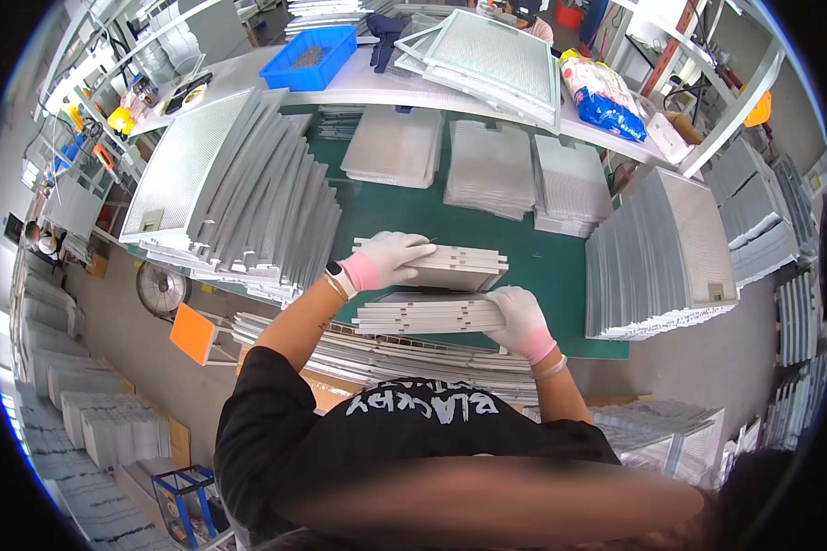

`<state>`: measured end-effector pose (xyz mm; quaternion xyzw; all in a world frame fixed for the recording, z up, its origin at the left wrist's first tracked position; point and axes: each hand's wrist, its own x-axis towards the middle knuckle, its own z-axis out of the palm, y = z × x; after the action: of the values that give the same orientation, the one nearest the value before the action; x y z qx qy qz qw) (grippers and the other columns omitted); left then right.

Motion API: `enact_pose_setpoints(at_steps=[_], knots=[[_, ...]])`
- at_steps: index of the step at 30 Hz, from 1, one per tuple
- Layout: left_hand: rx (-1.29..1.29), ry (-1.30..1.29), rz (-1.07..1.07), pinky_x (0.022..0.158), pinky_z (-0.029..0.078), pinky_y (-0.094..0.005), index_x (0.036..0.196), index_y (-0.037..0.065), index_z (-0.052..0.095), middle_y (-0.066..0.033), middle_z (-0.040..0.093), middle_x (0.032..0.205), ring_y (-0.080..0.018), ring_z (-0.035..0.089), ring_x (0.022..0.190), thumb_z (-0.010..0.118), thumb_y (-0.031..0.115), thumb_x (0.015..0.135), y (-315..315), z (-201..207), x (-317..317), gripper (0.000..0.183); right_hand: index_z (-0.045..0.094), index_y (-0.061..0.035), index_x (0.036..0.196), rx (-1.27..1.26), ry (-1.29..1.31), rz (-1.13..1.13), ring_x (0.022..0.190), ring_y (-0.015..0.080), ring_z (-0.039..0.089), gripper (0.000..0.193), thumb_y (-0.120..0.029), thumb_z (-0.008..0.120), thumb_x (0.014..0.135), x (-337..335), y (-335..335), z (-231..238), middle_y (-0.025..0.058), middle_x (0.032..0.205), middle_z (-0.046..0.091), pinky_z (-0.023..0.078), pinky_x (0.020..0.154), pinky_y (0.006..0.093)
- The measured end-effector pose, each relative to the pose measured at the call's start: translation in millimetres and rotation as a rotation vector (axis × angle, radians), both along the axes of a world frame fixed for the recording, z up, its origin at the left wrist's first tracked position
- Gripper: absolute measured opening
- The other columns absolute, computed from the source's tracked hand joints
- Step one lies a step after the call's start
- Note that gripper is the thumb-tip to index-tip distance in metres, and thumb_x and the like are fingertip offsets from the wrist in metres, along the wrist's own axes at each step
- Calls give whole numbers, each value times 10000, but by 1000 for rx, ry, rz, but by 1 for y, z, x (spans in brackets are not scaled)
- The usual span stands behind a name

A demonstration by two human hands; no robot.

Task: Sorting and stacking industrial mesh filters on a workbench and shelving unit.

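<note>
Two small bundles of white-framed panels stand on edge in front of me on the green tabletop (542,262). My left hand (388,260), in a white glove with a pink cuff, grips the far bundle of framed panels (459,268) at its upper left, fingers laid over the edge. At the right end of the near bundle of framed panels (429,316), my right hand (521,320), gloved the same way, is wrapped round the corner. Its thumb side lies close to the far bundle. The two bundles lean apart with a narrow dark gap between them; the palms' undersides are hidden.
Tall rows of mesh panels flank me at left (239,184) and right (652,253). Behind lie flat stacks of mesh sheets (395,145). A raised shelf (377,89) carries a blue bin (310,57), framed screens (492,64) and a blue-white bag (606,101).
</note>
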<state>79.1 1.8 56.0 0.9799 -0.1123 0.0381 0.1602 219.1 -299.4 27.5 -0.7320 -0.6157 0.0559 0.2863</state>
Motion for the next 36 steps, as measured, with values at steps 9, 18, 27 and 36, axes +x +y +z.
enact_pose_setpoints(at_steps=[9, 18, 27, 36], knots=[[-35, -45, 53, 1135, 242, -496, 1341, 27, 463, -211, 458, 1377, -372, 408, 1296, 748, 426, 710, -13, 25, -33, 799, 241, -47, 1405, 418, 52, -419, 1279, 440, 343, 1063, -164, 882, 565, -24, 29, -30, 286, 1423, 229, 394, 1023, 500], [-556, -246, 437, 1164, 247, -431, 1490, 33, 218, -217, 255, 1517, -368, 251, 1418, 873, 174, 565, -2, -46, -94, 1143, 24, -44, 1507, 436, 459, -329, 1365, 406, 267, 1370, -203, 914, 478, 13, 13, -52, 265, 1499, 181, 272, 1128, 488], [-1234, 28, 461, 1158, 233, -388, 1538, 92, 6, -150, 290, 1500, -287, 292, 1399, 822, 77, 621, 28, -164, -92, 1228, -111, -51, 1506, 202, 439, 6, 1401, 291, 291, 1318, -107, 836, 591, 27, 43, -97, 187, 1497, 278, 184, 1184, 373], [-1190, -272, 348, 1183, 124, -341, 1530, 35, -22, -168, 139, 1587, -234, 117, 1472, 795, 164, 713, -1, -77, -82, 1162, -114, -69, 1517, 443, 824, -69, 1369, 281, 330, 1361, -110, 864, 571, 16, 31, -59, 157, 1488, 294, 312, 1125, 403]])
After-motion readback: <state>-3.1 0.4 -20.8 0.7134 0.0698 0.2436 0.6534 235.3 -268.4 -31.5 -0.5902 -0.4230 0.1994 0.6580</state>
